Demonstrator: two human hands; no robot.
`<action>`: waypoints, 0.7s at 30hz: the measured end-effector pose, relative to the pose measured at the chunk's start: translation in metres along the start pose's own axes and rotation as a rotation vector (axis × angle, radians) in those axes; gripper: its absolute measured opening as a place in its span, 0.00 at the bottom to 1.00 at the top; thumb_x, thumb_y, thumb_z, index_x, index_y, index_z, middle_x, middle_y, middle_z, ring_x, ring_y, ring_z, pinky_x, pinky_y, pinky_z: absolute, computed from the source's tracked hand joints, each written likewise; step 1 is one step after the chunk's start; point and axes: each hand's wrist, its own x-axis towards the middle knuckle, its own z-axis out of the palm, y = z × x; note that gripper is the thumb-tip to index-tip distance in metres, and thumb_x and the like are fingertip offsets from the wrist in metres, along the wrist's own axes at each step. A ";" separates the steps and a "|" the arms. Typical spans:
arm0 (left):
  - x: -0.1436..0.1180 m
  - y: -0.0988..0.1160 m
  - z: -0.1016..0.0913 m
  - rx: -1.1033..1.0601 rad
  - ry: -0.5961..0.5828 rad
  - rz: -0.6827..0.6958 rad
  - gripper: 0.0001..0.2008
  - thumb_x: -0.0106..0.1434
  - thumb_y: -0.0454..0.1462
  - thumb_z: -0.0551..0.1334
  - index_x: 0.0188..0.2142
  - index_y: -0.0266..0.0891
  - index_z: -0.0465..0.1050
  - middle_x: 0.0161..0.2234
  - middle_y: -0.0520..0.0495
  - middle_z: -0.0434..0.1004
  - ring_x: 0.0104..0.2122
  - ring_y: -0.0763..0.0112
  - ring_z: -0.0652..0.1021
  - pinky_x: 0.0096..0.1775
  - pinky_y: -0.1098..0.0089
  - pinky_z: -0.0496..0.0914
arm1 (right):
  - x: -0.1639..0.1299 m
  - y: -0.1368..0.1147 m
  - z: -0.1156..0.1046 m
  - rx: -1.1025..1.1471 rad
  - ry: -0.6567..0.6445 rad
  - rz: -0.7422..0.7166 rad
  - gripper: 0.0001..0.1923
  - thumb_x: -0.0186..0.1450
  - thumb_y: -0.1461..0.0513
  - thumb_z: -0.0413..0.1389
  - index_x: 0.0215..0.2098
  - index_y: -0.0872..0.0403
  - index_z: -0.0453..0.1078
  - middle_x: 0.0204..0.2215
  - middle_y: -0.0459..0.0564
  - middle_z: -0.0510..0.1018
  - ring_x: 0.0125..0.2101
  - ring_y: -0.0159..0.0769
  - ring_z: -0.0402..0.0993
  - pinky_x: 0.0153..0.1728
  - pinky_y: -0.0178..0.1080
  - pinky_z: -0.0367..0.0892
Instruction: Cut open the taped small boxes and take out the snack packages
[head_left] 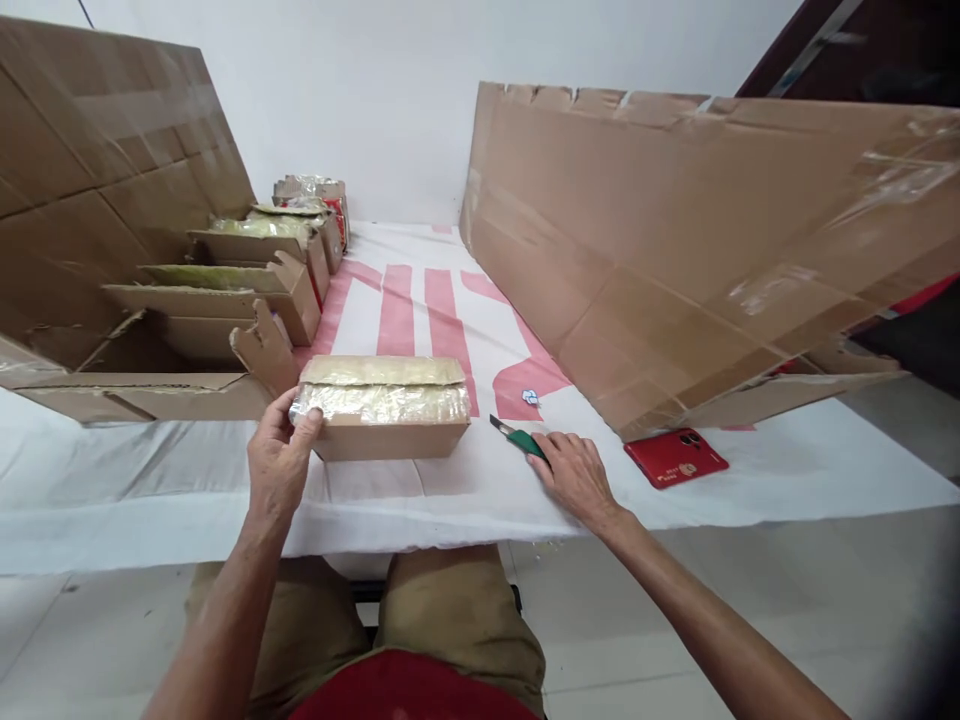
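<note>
- One broad table, spread with a white cloth (465, 510) marked in pink shapes, takes up most of what I can see before the person.
- On the person's right, a big cardboard panel (637, 220) stands at a slant, its top edge torn in several places.
- Across from it, on the left, rises a creased brown board (97, 120), with a row of cartons (304, 310) along it.
- A small box (390, 438) sits near the table's front edge, right before the person, shiny clear tape over its top.
- Their left hand (277, 450) grips that box by its left end, thumb on top.
- Their right hand (577, 475), low over the cloth, is curled round a green-handled cutter (529, 443).
- A red phone (675, 458) lies flat to the right of that hand, near the panel's foot.
- The cutter's blade is bared and points towards the box, apart from it.
- Just beyond the cutter lies a tiny blue-and-white piece (530, 398).
</note>
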 end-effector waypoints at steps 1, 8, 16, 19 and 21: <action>-0.002 0.002 0.000 0.009 0.001 -0.006 0.27 0.60 0.51 0.71 0.54 0.40 0.77 0.51 0.42 0.83 0.52 0.55 0.81 0.58 0.55 0.73 | 0.003 0.001 -0.003 0.044 0.019 -0.001 0.18 0.76 0.58 0.50 0.54 0.59 0.76 0.48 0.64 0.83 0.48 0.55 0.79 0.47 0.51 0.69; -0.011 0.008 0.008 -0.035 0.053 0.003 0.26 0.60 0.49 0.71 0.55 0.41 0.76 0.52 0.42 0.81 0.53 0.57 0.79 0.60 0.56 0.71 | 0.068 -0.038 -0.055 0.503 0.288 -0.197 0.22 0.74 0.55 0.52 0.63 0.53 0.70 0.62 0.59 0.76 0.62 0.50 0.71 0.62 0.54 0.66; -0.012 0.005 0.008 -0.139 -0.027 -0.036 0.27 0.61 0.49 0.70 0.56 0.40 0.73 0.53 0.41 0.79 0.55 0.57 0.78 0.58 0.58 0.70 | 0.133 -0.070 -0.075 0.618 0.192 -0.291 0.16 0.74 0.56 0.50 0.49 0.50 0.78 0.49 0.54 0.85 0.51 0.49 0.79 0.54 0.49 0.69; -0.014 0.005 0.008 -0.163 -0.001 -0.073 0.27 0.61 0.49 0.70 0.56 0.41 0.72 0.53 0.41 0.79 0.53 0.58 0.78 0.56 0.60 0.71 | 0.148 -0.072 -0.087 0.632 0.174 -0.144 0.19 0.76 0.54 0.47 0.45 0.51 0.78 0.37 0.51 0.85 0.40 0.45 0.81 0.46 0.44 0.69; -0.016 0.006 0.008 -0.171 0.023 -0.124 0.29 0.59 0.49 0.72 0.56 0.40 0.72 0.52 0.41 0.79 0.52 0.59 0.78 0.54 0.61 0.72 | 0.163 -0.073 -0.093 0.646 0.097 -0.048 0.19 0.76 0.54 0.45 0.47 0.52 0.77 0.34 0.49 0.84 0.34 0.40 0.81 0.42 0.39 0.69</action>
